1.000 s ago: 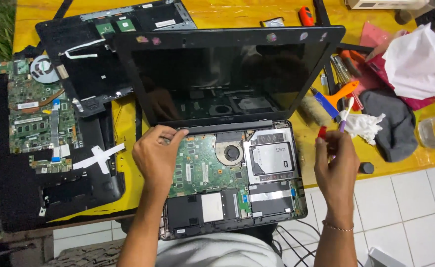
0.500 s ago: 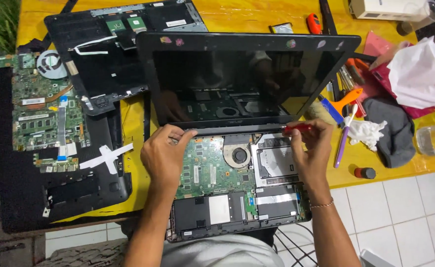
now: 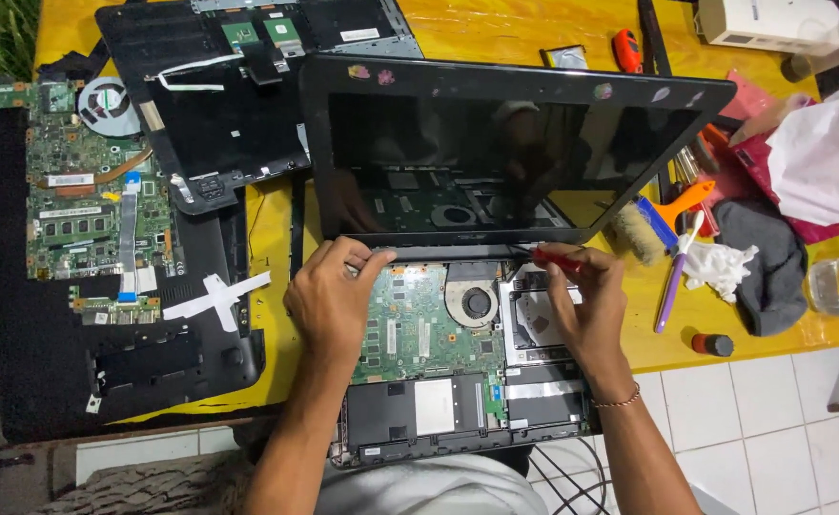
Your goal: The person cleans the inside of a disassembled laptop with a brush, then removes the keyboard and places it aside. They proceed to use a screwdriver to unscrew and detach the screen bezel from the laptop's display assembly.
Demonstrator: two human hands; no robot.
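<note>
Head view: an opened laptop (image 3: 458, 353) lies at the lower middle of the frame, its base stripped of the cover, circuit board and round fan exposed, its dark screen (image 3: 496, 157) standing up behind. The left hand (image 3: 329, 300) is pressed on the upper left corner of the base, fingers flat, nothing held. The right hand (image 3: 586, 300) is closed in a narrow grip on a red-handled screwdriver (image 3: 553, 256), whose tip is set near the hinge at the screen's foot.

A slip of the tip could be expected to scratch the board or nick the fan. The laptop's front edge overhangs the worktop (image 3: 496, 29) towards the person, so downward pressure might tip it. Open room is scarce: a second dismantled machine (image 3: 153, 315) crowds the left, a brush (image 3: 653, 224) and cloths the right.
</note>
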